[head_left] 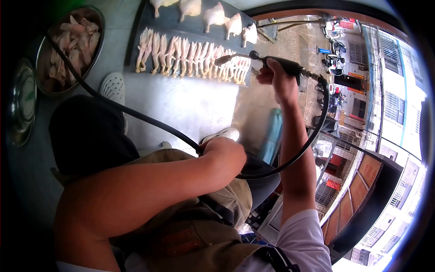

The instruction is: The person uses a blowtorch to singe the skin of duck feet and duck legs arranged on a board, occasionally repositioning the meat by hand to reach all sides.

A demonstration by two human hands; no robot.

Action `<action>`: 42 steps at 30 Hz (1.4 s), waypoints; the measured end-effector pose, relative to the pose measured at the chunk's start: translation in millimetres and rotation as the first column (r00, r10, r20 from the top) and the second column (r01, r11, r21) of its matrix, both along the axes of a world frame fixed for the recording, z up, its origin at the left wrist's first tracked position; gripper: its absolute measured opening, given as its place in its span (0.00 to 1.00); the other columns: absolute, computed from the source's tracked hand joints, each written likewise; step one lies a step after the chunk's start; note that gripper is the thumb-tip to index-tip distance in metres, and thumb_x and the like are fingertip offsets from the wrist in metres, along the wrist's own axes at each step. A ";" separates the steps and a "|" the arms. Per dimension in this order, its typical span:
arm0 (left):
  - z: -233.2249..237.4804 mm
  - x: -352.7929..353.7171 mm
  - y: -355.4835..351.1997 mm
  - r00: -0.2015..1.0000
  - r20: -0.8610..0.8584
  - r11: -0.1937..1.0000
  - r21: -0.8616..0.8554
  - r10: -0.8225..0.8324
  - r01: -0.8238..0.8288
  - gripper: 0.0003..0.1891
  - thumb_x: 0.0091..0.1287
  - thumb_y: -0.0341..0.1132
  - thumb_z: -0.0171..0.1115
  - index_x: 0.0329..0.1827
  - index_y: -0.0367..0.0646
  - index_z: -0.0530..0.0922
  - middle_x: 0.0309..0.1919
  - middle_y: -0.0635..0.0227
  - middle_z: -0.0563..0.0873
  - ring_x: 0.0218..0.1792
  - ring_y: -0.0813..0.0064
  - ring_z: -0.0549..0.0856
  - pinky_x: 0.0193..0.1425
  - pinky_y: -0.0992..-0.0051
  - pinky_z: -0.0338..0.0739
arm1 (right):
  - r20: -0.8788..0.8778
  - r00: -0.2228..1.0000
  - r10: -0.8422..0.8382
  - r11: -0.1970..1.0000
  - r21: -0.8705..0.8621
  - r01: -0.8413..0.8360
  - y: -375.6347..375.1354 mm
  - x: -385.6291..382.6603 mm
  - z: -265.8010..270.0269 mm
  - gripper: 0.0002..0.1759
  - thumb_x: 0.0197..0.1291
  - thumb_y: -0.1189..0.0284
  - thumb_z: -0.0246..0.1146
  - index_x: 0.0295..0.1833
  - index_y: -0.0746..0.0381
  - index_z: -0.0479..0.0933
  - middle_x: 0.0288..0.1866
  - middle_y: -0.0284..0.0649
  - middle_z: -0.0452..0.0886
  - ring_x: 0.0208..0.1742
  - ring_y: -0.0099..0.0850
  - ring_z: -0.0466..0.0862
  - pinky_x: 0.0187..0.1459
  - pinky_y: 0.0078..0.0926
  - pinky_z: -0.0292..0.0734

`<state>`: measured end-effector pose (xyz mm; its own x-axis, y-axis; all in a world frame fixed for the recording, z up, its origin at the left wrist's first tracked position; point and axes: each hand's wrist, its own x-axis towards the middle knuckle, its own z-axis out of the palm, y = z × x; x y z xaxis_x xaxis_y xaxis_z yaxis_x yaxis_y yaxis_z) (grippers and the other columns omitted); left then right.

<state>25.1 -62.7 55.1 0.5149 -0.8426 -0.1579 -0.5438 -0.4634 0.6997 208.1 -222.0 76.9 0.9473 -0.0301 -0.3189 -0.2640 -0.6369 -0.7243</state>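
Observation:
My right hand is closed around the black handle of a gas torch. The torch's metal nozzle points at a row of pale chicken feet laid side by side on a dark board. No flame is visible. A black hose runs from the handle in a loop. My left hand grips this hose near my knee. Whole plucked chicken pieces lie along the far side of the board.
A metal bowl full of raw chicken feet stands at the upper left, with a metal lid or pan beside it. My white clogs rest on the grey floor. A street with buildings and parked scooters shows at the right.

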 end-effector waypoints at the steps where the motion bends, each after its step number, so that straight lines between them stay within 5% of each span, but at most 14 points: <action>1: 0.2 2.2 -0.5 1.000 -0.010 1.000 -0.008 0.003 -0.003 0.05 0.58 0.30 0.62 0.32 0.43 0.86 0.27 0.66 0.85 0.30 0.67 0.87 0.28 0.67 0.78 | -0.008 1.000 0.015 1.000 -0.014 -0.015 2.2 4.6 0.1 0.17 0.64 0.66 0.60 0.44 0.71 0.79 0.32 0.48 0.84 0.27 0.36 0.86 0.32 0.31 0.85; 10: 1.7 14.0 -1.6 0.996 -0.086 0.994 -0.108 0.022 -0.032 0.05 0.57 0.30 0.62 0.31 0.41 0.85 0.32 0.61 0.84 0.33 0.64 0.87 0.32 0.67 0.80 | -0.131 0.987 0.091 0.994 -0.045 -0.098 6.3 27.9 -9.6 0.18 0.64 0.64 0.60 0.43 0.71 0.79 0.31 0.48 0.84 0.28 0.37 0.86 0.30 0.31 0.84; 26: 4.4 11.4 -3.6 0.997 -0.081 0.999 -0.031 -0.019 0.016 0.10 0.58 0.30 0.64 0.41 0.44 0.88 0.41 0.64 0.89 0.42 0.64 0.88 0.34 0.62 0.84 | -0.176 0.968 0.182 0.980 -0.048 -0.193 15.2 5.4 1.9 0.16 0.65 0.66 0.60 0.41 0.72 0.79 0.31 0.49 0.84 0.27 0.36 0.86 0.30 0.30 0.84; 34: 4.0 6.7 -3.0 0.990 -0.093 0.995 -0.004 -0.103 0.103 0.12 0.59 0.30 0.63 0.46 0.42 0.87 0.44 0.60 0.88 0.44 0.58 0.88 0.40 0.57 0.85 | -0.048 0.972 0.231 0.973 0.028 -0.230 33.1 -12.5 10.4 0.15 0.65 0.67 0.59 0.42 0.72 0.80 0.31 0.48 0.85 0.27 0.34 0.86 0.30 0.29 0.85; 37: -1.4 -1.4 -0.1 1.000 0.003 0.997 -0.075 0.028 -0.027 0.05 0.55 0.30 0.63 0.29 0.43 0.86 0.30 0.62 0.84 0.34 0.67 0.85 0.34 0.68 0.80 | -0.094 0.961 0.261 0.965 0.003 -0.262 41.9 -7.2 6.9 0.16 0.66 0.66 0.60 0.41 0.71 0.80 0.30 0.47 0.85 0.27 0.34 0.86 0.31 0.29 0.84; 40: 7.2 10.7 0.3 0.987 -0.120 0.994 -0.022 -0.110 0.108 0.13 0.59 0.30 0.63 0.47 0.42 0.87 0.46 0.61 0.88 0.46 0.59 0.87 0.40 0.55 0.85 | -0.143 0.953 0.268 0.963 0.015 -0.269 48.3 -2.4 3.3 0.16 0.65 0.65 0.60 0.40 0.71 0.80 0.29 0.47 0.84 0.27 0.34 0.86 0.32 0.29 0.84; 42: 9.6 13.2 2.3 0.983 -0.152 0.995 -0.016 -0.099 0.098 0.13 0.59 0.30 0.63 0.47 0.42 0.87 0.46 0.61 0.88 0.46 0.59 0.88 0.40 0.55 0.85 | -0.159 0.949 0.271 0.962 0.023 -0.271 50.1 0.6 0.8 0.16 0.65 0.65 0.60 0.39 0.70 0.80 0.28 0.46 0.84 0.27 0.34 0.85 0.32 0.29 0.84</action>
